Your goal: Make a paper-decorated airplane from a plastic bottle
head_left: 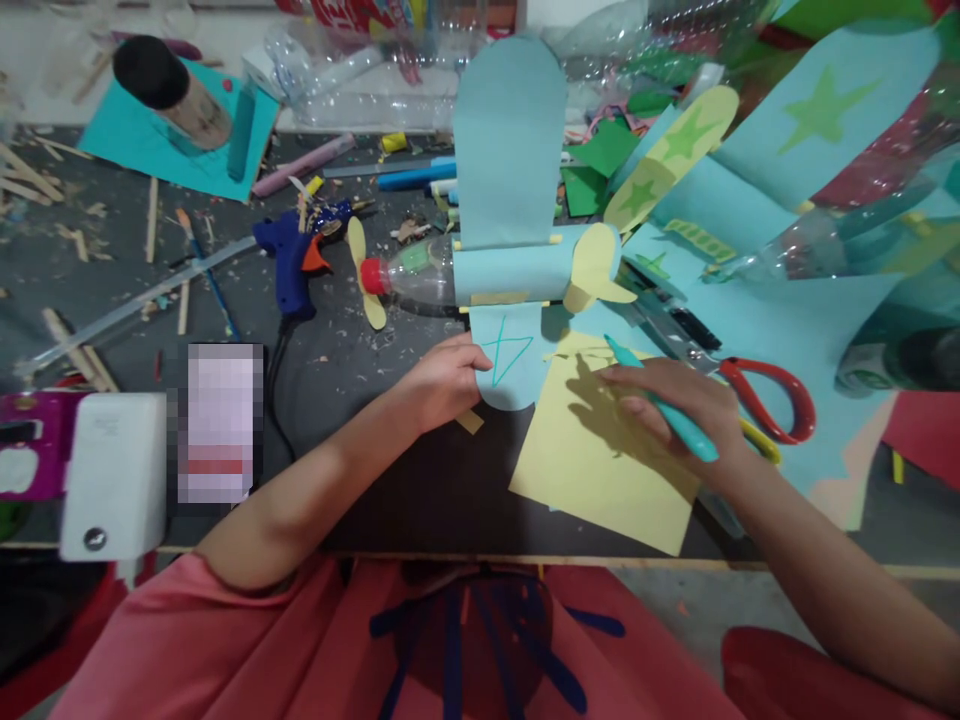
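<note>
A toy plane made from a clear plastic bottle (pixel 416 272) and light-blue paper lies in front of me, with a red cap and a yellow paper propeller (pixel 367 290) at its left end. My left hand (pixel 448 380) pinches the rounded tip of the near paper wing (pixel 516 385), thumb on top and the other fingers partly hidden. Green lines forming part of a star are drawn on that wing. In my right hand (pixel 679 400) is a teal marker (pixel 690 432), its tip pointing up and left, off the wing. Below it lies a sheet of yellow paper (pixel 592 460).
Red-handled scissors (pixel 806 400) lie right of my right hand. A blue glue gun (pixel 292 260), a phone (pixel 221 425) and a white power bank (pixel 112 475) are on the left. Another star-decorated paper plane (pixel 757 200) stands at the right. Wood scraps litter the dark table.
</note>
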The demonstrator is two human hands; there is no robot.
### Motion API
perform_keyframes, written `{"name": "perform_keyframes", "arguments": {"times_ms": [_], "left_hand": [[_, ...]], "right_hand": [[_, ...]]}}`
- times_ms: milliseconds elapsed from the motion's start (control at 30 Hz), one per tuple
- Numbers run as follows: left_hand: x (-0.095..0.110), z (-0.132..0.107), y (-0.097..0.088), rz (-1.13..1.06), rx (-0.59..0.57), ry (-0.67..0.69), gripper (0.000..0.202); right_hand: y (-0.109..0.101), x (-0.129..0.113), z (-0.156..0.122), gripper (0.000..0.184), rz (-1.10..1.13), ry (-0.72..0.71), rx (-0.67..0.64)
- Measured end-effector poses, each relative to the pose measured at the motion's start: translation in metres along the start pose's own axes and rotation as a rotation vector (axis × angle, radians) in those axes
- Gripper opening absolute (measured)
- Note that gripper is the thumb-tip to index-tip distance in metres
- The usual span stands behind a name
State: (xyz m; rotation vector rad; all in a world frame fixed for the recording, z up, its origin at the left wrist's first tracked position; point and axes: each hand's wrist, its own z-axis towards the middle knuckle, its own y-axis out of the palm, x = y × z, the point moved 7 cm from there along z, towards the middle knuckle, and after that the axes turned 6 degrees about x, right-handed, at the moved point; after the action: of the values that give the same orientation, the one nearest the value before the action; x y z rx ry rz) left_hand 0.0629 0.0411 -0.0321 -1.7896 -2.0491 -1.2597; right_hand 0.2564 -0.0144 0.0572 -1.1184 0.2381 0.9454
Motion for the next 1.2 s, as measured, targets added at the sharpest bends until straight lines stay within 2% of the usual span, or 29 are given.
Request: {"name": "perform_keyframes", "arguments": {"times_ms": [133,200,333,467,700,1000,1200], "left_hand": [[0.0,-0.001,0.006,-0.061,-0.027,-0.035,0.032],[0.001,-0.001,0.007,-0.058,-0.029,-0.031,0.035],[0.001,-0.001,0.007,-0.041,-0.04,-0.021,0.035],[0.002,-0.001,0.009,-0.057,-0.068,-0.014,0.031],[0.003,-0.003,0.012,-0.041,-0.069,-0.017,0.034],[0.003,-0.003,0.011,-0.044,-0.062,-0.024,0.038],[0.001,-0.001,0.01,-0.038,-0.065,-0.03,0.046]], "right_hand": [[0.017,0.015,0.024,0.039,0.372,0.355,0.081],[0.029,0.022,0.036,0.033,0.494,0.44,0.148],[0.052,0.034,0.051,0.01,0.6,0.571,0.192],[0.067,0.04,0.049,0.01,0.689,0.713,0.162],[0.074,0.04,0.046,0.016,0.694,0.756,0.126],[0.072,0.038,0.047,0.003,0.643,0.728,0.097],[0.068,0.036,0.05,0.013,0.567,0.673,0.077]]}}
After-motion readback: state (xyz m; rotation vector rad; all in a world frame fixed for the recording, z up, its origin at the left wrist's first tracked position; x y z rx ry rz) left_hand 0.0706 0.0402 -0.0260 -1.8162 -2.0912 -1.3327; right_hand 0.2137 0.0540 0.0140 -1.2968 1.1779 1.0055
